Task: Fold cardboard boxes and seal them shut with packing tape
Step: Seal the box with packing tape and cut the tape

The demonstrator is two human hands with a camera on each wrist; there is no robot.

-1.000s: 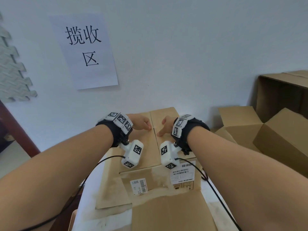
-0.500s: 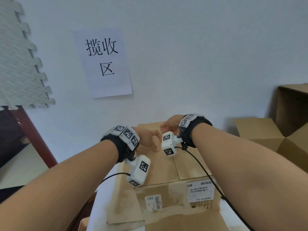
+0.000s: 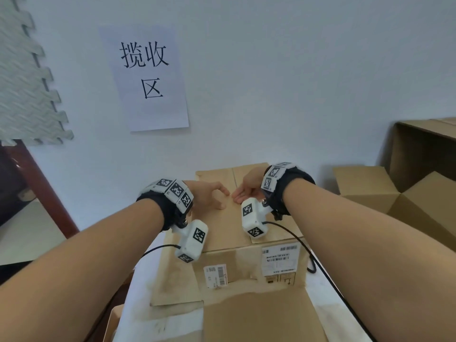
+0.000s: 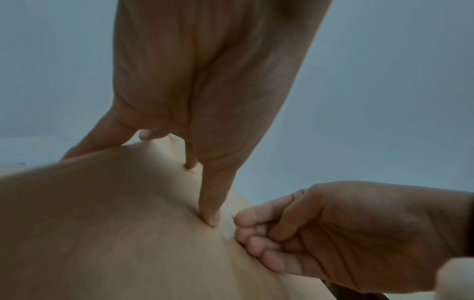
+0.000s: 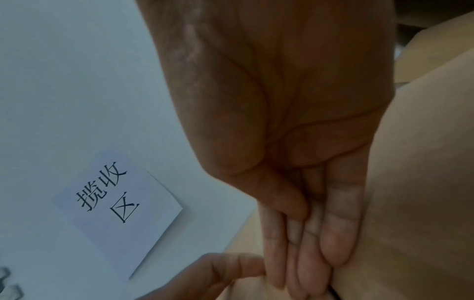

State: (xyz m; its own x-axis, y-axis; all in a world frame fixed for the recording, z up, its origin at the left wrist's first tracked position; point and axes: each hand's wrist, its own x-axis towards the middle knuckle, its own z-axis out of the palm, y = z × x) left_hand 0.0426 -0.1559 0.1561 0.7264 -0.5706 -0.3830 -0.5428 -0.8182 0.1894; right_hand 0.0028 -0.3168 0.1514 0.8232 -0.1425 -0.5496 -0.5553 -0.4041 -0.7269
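Observation:
A brown cardboard box (image 3: pixel 246 267) with two shipping labels stands on the table, its two top flaps (image 3: pixel 222 230) folded down to meet at a middle seam. My left hand (image 3: pixel 212 196) rests on the left flap beside the seam, fingers arched, with the thumb (image 4: pixel 210 217) pressing the cardboard. My right hand (image 3: pixel 246 191) stands on its edge on the right flap. Its fingers (image 5: pixel 330 239) are straight and held together, their tips at the seam, almost touching the left hand. Neither hand holds anything. The box's lower flaps (image 3: pixel 259 317) spread out flat toward me.
Open cardboard boxes (image 3: pixel 407 206) are stacked at the right against the white wall. A paper sign (image 3: pixel 148 77) hangs on the wall, with a foam mat (image 3: pixel 22 82) to its left. The white tabletop (image 3: pixel 140 292) shows on both sides of the box. Wrist-camera cables (image 3: pixel 296 233) trail over it.
Both hands stayed on the top flaps at the seam. The right hand rose over the left half a second ago and has now come back down beside it. My view shifted left.

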